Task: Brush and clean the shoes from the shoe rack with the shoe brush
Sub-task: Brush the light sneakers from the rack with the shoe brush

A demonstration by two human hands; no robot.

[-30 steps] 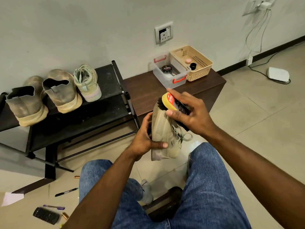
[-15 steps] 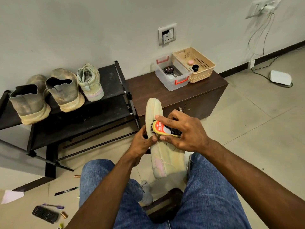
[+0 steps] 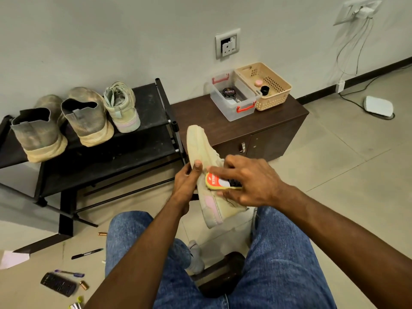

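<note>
My left hand (image 3: 186, 181): grip closed around the sole edge of a pale cream sneaker (image 3: 208, 175), thumb pressed flat on its side, holding it up above my knees.
Sneaker: toe pointing away from me toward the shoe rack (image 3: 93, 161), heel with a pink patch nearest my lap, tilted on its side.
My right hand (image 3: 249, 181): grip wrapped over the shoe brush (image 3: 219, 181), fingers spread along its back.
Shoe brush: yellow body with an orange label, bristles down against the sneaker's side, just right of my left thumb.
Shoe rack: black, left of the sneaker; its top shelf carries the matching pale sneaker (image 3: 121, 105) and two dusty grey shoes (image 3: 64, 123).
Surface: a dark wooden cabinet (image 3: 234, 126) just right of the rack, bearing a clear box (image 3: 234, 97) and a beige basket (image 3: 265, 85).
</note>
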